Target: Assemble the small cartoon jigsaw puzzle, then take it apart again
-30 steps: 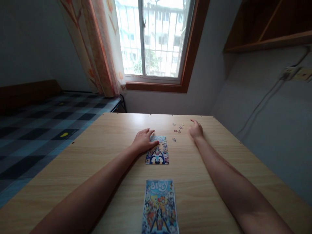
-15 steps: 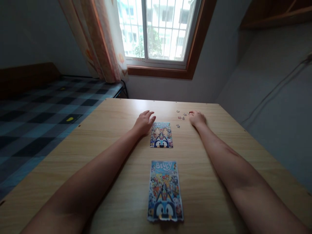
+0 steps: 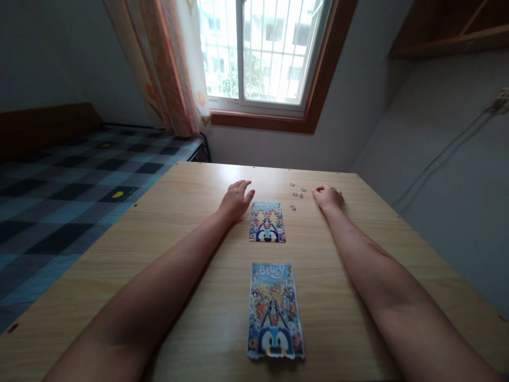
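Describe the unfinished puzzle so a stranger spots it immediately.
Look on the wooden table before the window. Just right of the left hand lies a small puzzle. Unlike the similar picture sheet nearer the camera, it shows wood-coloured gaps where pieces are missing.

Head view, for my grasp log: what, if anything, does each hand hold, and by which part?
Left hand: open, holding nothing. Right hand: curled; whether it holds anything cannot be told.

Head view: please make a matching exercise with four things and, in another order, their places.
Things
1. left hand
2. loose pieces
3. BLUEY packet
4. curtain

Places
A. between the puzzle and the right hand
B. at the window's left side
C. beside the puzzle's left edge
D. lower in view than the puzzle

Pairs: 1-C, 2-A, 3-D, 4-B
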A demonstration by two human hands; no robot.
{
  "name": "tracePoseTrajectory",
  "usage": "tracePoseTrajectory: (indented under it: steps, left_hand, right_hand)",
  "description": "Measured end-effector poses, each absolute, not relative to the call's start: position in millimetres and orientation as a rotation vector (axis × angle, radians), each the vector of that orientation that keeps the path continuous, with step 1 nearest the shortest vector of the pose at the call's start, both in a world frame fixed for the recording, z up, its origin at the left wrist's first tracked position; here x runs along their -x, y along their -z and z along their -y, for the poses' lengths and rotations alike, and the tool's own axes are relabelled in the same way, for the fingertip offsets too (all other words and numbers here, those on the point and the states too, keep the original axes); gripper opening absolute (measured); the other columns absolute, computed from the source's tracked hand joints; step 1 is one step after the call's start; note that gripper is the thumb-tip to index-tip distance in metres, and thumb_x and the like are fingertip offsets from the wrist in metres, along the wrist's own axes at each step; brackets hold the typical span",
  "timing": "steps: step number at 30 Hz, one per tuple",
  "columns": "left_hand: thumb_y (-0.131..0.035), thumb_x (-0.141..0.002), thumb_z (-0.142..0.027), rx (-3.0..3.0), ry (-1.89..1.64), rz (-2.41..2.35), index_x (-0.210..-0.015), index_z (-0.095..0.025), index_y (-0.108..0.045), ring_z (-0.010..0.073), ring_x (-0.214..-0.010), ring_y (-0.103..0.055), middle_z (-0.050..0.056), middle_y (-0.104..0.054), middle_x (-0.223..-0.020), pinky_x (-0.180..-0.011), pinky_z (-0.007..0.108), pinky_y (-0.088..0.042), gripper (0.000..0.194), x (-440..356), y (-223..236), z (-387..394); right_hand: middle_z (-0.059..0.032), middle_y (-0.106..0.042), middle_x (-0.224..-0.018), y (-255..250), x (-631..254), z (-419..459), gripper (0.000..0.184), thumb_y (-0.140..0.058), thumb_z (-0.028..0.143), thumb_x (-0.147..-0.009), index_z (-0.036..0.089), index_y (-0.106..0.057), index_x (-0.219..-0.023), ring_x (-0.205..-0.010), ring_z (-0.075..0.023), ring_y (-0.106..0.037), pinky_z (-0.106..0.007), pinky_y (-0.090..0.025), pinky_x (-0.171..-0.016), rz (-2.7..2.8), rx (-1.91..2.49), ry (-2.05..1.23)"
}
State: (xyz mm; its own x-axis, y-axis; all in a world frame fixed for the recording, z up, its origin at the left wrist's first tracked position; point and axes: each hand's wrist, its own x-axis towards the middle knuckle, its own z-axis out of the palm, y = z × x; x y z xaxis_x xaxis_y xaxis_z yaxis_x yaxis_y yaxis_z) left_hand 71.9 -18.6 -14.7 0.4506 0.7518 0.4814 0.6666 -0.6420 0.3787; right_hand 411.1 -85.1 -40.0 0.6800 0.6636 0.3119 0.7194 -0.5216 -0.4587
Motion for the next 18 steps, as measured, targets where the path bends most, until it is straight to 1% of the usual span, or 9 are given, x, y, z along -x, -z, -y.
tracePoseTrajectory:
  steps: [4, 7, 9, 12, 14, 15, 18]
  left_hand:
    - [-0.043, -0.099, -0.04, -2.557, -0.954, -1.277, -0.134, -0.017, -0.058, 0.0256, -0.133, -0.05, 0.012, -0.06, -0.14, -0.116, 0.044, -0.037, 0.045, -70, 14, 17]
    - [-0.043, -0.099, -0.04, -2.549, -0.962, -1.27, -0.133, -0.016, -0.059, 0.0259, -0.131, -0.051, 0.013, -0.061, -0.138, -0.116, 0.044, -0.038, 0.045, -69, 14, 16]
    - [-0.043, -0.098, -0.039, -2.539, -0.971, -1.265, -0.132, -0.015, -0.059, 0.0264, -0.131, -0.052, 0.013, -0.062, -0.137, -0.116, 0.044, -0.038, 0.045, -68, 14, 16]
    - [-0.045, -0.098, -0.037, -2.542, -0.992, -1.246, -0.131, -0.016, -0.06, 0.0261, -0.129, -0.053, 0.013, -0.063, -0.135, -0.115, 0.044, -0.039, 0.042, -67, 12, 17]
    - [-0.048, -0.097, -0.035, -2.561, -1.011, -1.225, -0.129, -0.017, -0.061, 0.0258, -0.129, -0.053, 0.012, -0.063, -0.134, -0.115, 0.044, -0.04, 0.04, -66, 10, 18]
    - [-0.05, -0.096, -0.033, -2.576, -1.023, -1.214, -0.128, -0.017, -0.062, 0.0259, -0.129, -0.053, 0.012, -0.063, -0.134, -0.115, 0.044, -0.04, 0.038, -65, 9, 19]
    - [-0.055, -0.093, -0.028, -2.641, -1.083, -1.168, -0.119, -0.022, -0.067, 0.0261, -0.128, -0.054, 0.01, -0.063, -0.133, -0.113, 0.046, -0.043, 0.029, -65, 5, 21]
  right_hand:
    - [-0.0129, -0.072, -0.108, 40, -411, 84, 0.025, -0.065, 0.042, -0.083, 0.025, -0.078, -0.097, -0.106, -0.0313, -0.059, -0.044, -0.045, -0.094, 1.064, 2.315, 0.095]
    - [-0.0128, -0.072, -0.108, 39, -410, 84, 0.023, -0.066, 0.037, -0.082, 0.024, -0.077, -0.098, -0.107, -0.0316, -0.06, -0.044, -0.045, -0.094, 1.056, 2.292, 0.086]
    - [-0.0111, -0.074, -0.105, 38, -409, 84, 0.022, -0.066, 0.032, -0.081, 0.023, -0.076, -0.099, -0.103, -0.0294, -0.062, -0.041, -0.047, -0.091, 1.068, 2.255, 0.07]
    - [-0.0063, -0.076, -0.096, 37, -408, 86, 0.022, -0.063, 0.026, -0.083, 0.022, -0.075, -0.1, -0.09, -0.0228, -0.066, -0.033, -0.05, -0.081, 1.125, 2.171, 0.023]
    - [-0.0053, -0.076, -0.092, 34, -405, 87, 0.022, -0.062, 0.026, -0.084, 0.02, -0.075, -0.1, -0.084, -0.0201, -0.067, -0.03, -0.051, -0.079, 1.2, 2.05, 0.001]
    - [-0.0061, -0.075, -0.092, 32, -403, 88, 0.023, -0.061, 0.026, -0.084, 0.019, -0.076, -0.1, -0.084, -0.0199, -0.067, -0.03, -0.052, -0.08, 1.245, 1.958, 0.004]
    - [-0.0103, -0.074, -0.095, 26, -387, 85, 0.025, -0.06, 0.028, -0.085, 0.015, -0.078, -0.097, -0.087, -0.0217, -0.067, -0.035, -0.053, -0.088, 1.372, 1.629, 0.038]
